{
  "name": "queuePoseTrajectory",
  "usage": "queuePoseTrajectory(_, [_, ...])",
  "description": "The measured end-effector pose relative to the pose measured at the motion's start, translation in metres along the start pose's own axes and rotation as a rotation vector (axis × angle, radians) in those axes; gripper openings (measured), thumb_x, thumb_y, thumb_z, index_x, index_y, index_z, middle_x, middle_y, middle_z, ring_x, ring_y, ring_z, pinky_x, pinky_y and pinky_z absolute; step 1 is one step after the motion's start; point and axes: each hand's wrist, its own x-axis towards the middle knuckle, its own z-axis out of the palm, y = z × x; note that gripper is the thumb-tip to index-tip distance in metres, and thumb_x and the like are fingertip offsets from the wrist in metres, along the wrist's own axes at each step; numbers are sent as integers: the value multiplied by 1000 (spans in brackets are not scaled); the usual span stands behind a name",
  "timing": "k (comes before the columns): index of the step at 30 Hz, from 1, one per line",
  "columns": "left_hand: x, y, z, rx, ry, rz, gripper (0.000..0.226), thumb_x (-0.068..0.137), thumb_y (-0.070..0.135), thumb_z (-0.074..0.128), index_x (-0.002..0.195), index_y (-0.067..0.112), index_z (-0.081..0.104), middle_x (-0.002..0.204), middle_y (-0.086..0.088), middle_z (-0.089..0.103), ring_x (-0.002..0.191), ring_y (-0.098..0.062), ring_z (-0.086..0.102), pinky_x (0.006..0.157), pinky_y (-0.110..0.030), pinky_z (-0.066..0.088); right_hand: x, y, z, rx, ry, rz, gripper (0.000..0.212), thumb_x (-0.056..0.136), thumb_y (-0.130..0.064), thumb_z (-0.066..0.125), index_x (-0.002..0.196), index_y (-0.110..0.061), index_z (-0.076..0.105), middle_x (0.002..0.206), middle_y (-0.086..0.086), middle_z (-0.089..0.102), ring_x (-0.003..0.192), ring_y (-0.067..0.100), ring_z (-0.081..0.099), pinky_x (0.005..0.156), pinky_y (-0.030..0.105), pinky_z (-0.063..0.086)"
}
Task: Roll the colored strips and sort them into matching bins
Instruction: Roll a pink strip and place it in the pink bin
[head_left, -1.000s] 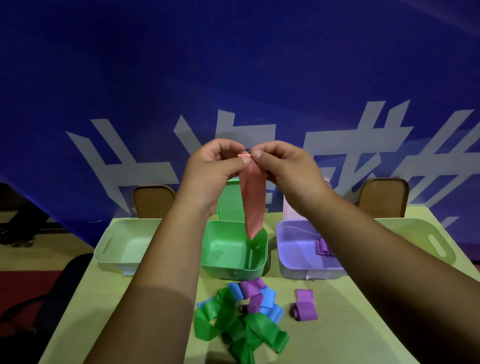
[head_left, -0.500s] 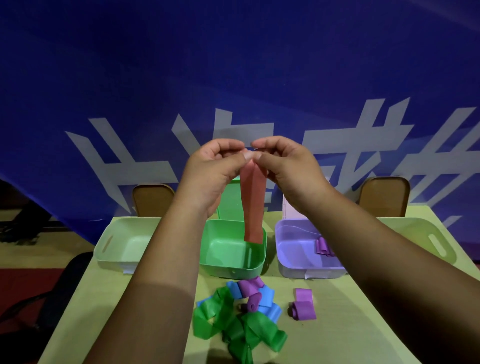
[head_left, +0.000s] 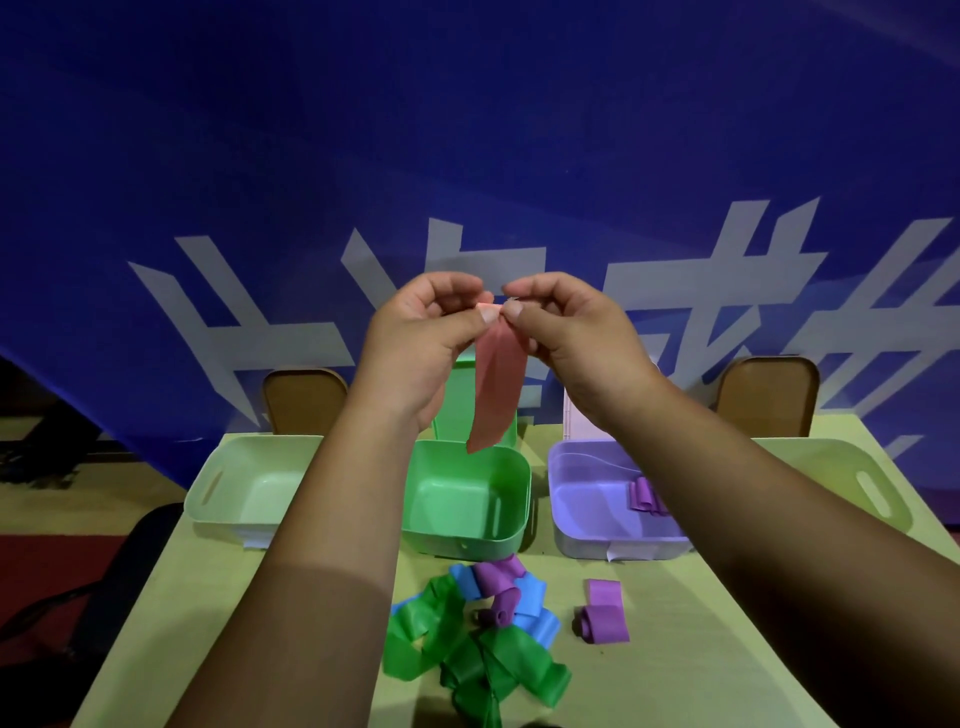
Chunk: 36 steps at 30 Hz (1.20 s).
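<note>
Nearest me, a tangle of green, blue and purple strips (head_left: 467, 639) lies on the worktop (head_left: 197, 613). Farther off, above the green bin (head_left: 462, 545), my left hand (head_left: 421, 338) and right hand (head_left: 571, 332) have their fingers clamped on the top end of the red strip (head_left: 496, 395), which hangs free. I judge rolling is just beginning; next, that end needs curling tightly downward. I can't make out a red bin, and my forearms cover parts of the far row.

Both arms reach fwd & up, forearms converging, wrists raised. Left grip (head_left: 415, 343) & right grip (head_left: 574, 340) nearly meet at fingertips, thumbs & forefingers curled, each pinching top end of red strip (head_left: 496, 395) betw. them.
</note>
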Motion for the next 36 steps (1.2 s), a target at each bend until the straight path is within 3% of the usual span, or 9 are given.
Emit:
queuePoseTrajectory(6, [-2,-3,-2,-8,-7,-20,28,91,-6,79,117,3,71,113,-28,75,107,-38,76,105,-50,61,1,-3,2,-86,22,-39,19,96,-10,77,112,-20,77,95,5,76,94,25,75,97,57,59])
queuePoseTrajectory(11, [-3,-7,-3,76,5,-30,22,95,11,81,116,6,76,107,-18,81,105,-37,79,101,-48,63,1,-4,-1,-109,30,-54,22,96,-4,75,113,-19,76,106,6,80,105,26,77,101,49,61])
queuePoseTrajectory(15, [-3,-6,-3,108,14,-1,22,95,8,81,116,6,77,107,-15,82,105,-35,80,100,-47,64,1,-1,-1,-62,28,-43,26,95,-1,75,116,-16,74,109,8,80,108,27,76,103,48,60])
queuePoseTrajectory(19, [-2,-4,-6,107,5,11,22,94,5,81,115,10,77,111,-16,81,108,-35,79,101,-51,63,1,2,0,0,13,4,25,92,-22,81,116,-20,75,112,14,78,106,30,77,102,52,61])
queuePoseTrajectory(24, [-2,-2,-8,102,9,29,24,93,3,81,114,13,78,113,-16,80,112,-37,77,102,-54,62,1,-3,4,-2,15,-12,17,99,-15,76,115,-14,74,98,16,76,88,21,72,90,44,60])
queuePoseTrajectory(27, [-5,-1,-5,65,22,25,28,93,-1,79,119,7,75,115,-19,79,114,-37,76,101,-50,63,1,-7,6,-23,13,-26,18,99,-10,75,117,-14,73,88,5,70,84,17,69,83,37,58])
queuePoseTrajectory(31, [-6,-2,-4,53,31,12,26,94,1,80,119,4,73,112,-20,80,110,-38,78,103,-54,61,-1,-11,4,-68,16,-44,19,100,-8,74,116,-16,74,89,-2,71,80,8,71,71,22,57])
queuePoseTrajectory(36, [-8,-1,0,72,53,54,20,96,2,79,115,1,72,106,-21,80,102,-37,80,97,-52,64,-2,-11,2,-119,24,-65,21,98,-9,75,115,-21,74,98,-3,76,89,8,74,74,18,56])
